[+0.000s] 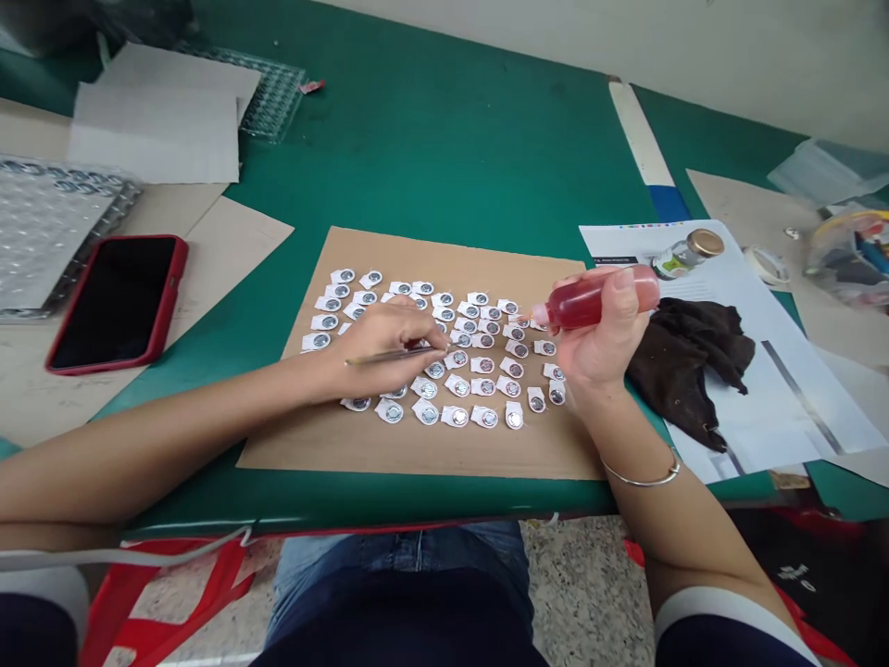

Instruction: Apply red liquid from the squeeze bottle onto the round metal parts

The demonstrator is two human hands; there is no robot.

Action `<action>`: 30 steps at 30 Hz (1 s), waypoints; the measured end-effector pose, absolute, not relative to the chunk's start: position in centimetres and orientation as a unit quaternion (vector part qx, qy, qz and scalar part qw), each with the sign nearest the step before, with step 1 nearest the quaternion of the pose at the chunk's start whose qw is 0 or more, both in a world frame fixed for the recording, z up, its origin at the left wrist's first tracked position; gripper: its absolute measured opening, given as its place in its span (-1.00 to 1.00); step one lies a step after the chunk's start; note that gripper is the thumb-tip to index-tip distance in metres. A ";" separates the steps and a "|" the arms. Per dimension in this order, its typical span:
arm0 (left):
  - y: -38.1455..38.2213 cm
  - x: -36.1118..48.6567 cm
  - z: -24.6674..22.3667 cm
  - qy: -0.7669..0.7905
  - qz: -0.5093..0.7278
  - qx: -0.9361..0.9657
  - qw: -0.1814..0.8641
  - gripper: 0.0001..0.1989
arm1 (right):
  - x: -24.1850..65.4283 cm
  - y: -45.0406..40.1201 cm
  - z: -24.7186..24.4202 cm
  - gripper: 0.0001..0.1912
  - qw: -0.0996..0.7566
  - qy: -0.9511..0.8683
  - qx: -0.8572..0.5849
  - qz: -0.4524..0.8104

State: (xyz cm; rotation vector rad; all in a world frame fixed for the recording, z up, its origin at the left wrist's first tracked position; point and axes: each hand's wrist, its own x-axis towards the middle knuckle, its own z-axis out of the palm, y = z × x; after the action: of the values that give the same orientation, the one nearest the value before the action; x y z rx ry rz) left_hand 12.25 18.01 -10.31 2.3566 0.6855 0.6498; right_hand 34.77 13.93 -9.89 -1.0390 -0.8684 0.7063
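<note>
A slim metal tool (pixel 389 356), tweezers-like, is held in the fingers of my left hand (pixel 389 338), its tip among the small round metallic pieces on white tabs (pixel 482 340). These pieces lie in rough rows on a brown cardboard sheet (pixel 417 454). My right hand (pixel 597 347) grips a squeeze bottle of red liquid (pixel 583 298). The bottle is tilted nearly flat, its narrow nozzle pointing left over the right-hand pieces. Some pieces are hidden under my left hand. Whether the tool's tip touches a piece, I cannot tell.
A phone in a red case (pixel 115 301) lies left, near clear plastic trays (pixel 56 232) and white card (pixel 153 130). On the right are a dark cloth (pixel 687 361), a small glass jar (pixel 684 255), printed paper (pixel 798 371) and a plastic tub (pixel 851 259).
</note>
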 end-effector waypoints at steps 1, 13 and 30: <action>18.1 12.3 -9.9 0.303 0.248 0.867 0.309 -0.95 | 35.0 13.9 -9.7 -0.72 0.723 -0.387 -0.473 0.323; 18.7 9.6 -8.8 0.517 0.315 0.705 0.368 -0.81 | 38.3 14.7 -9.2 -0.54 0.710 -0.322 -0.459 0.427; 23.3 3.9 -12.1 0.562 0.414 0.658 0.283 -0.77 | 41.3 16.3 -10.3 -0.52 0.605 -0.254 -0.416 0.629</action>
State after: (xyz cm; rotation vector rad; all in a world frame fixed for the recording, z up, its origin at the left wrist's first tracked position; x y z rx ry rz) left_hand 3.90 23.32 -12.09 1.7615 1.5037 1.1094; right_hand 41.28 16.32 -10.29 -0.9631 -0.5871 1.4560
